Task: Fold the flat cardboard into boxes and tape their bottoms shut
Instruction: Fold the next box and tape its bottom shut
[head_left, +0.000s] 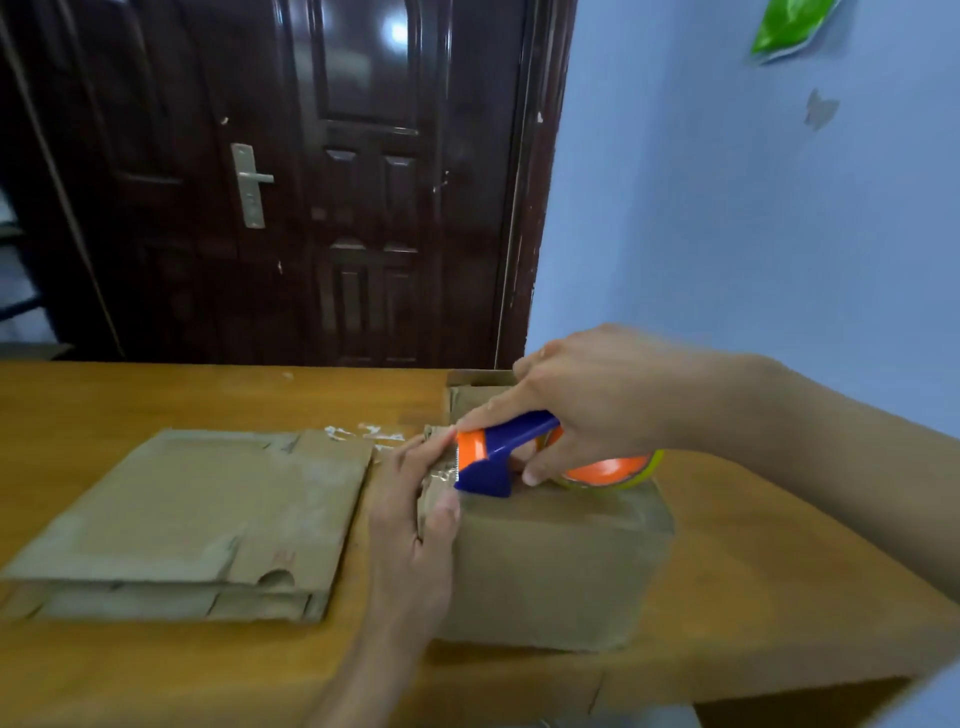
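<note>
While left hand (415, 525) presses the box (550, 566), right hand (587, 410) grips tape dispenser (498, 457) — contents unseen

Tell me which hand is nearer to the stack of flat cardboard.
Left. The left hand presses against the left end of the box, right beside the stack of flat cardboard. The right hand holds the tape dispenser on top of the box, farther away.

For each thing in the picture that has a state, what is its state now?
Box: folded up, standing on the table.
Tape dispenser: on the box top, gripped by right hand.
Left hand: pressing the box's left end.
Flat cardboard: stacked, unfolded.
Door: closed.
</note>
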